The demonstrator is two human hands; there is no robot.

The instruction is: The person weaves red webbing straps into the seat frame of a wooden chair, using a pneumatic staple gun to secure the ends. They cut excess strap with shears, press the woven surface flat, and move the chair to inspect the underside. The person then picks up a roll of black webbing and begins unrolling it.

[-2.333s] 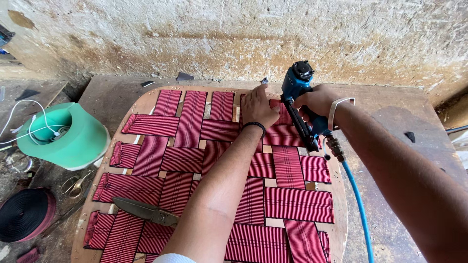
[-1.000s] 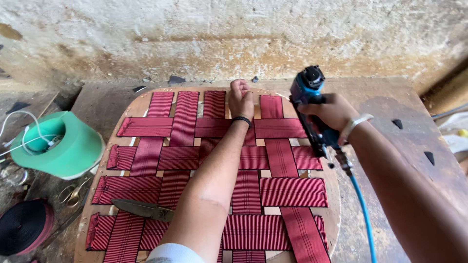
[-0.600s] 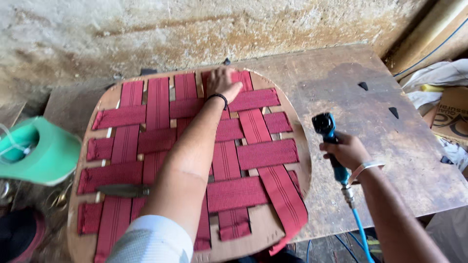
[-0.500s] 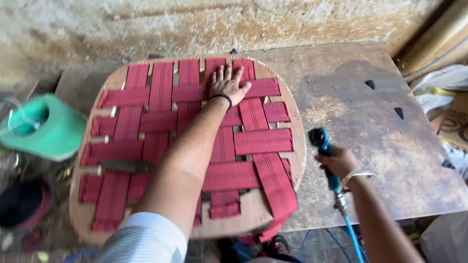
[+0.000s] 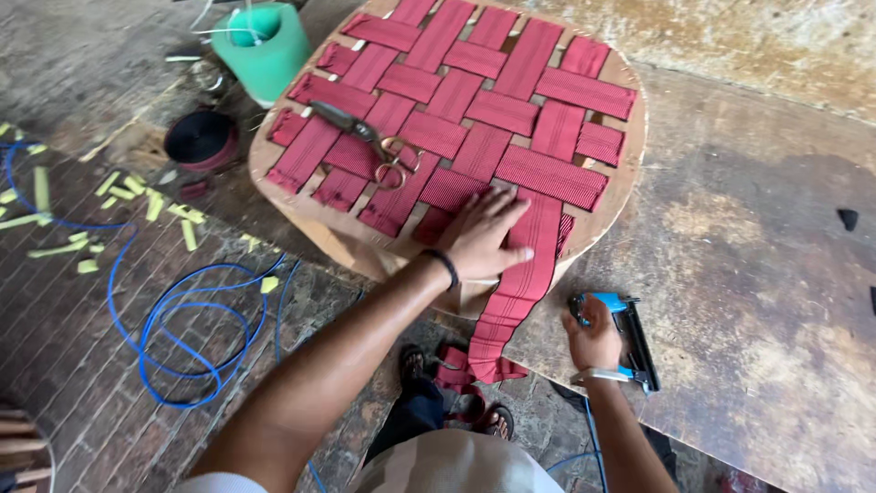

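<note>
Tally of the workbench

One webbed seat frame (image 5: 456, 119), one pair of scissors (image 5: 370, 141), one staple gun (image 5: 625, 333), one green spool (image 5: 265, 36) at eleven o'clock, one dark webbing roll (image 5: 201, 139), two hands.

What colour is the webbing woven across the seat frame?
Dark red with fine ribbing. The webbing shows in the head view, under the left hand.

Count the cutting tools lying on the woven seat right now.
1: a pair of scissors lies on the red webbing, near the seat's left edge beside the green spool. Any others could be hidden under straps.
</note>
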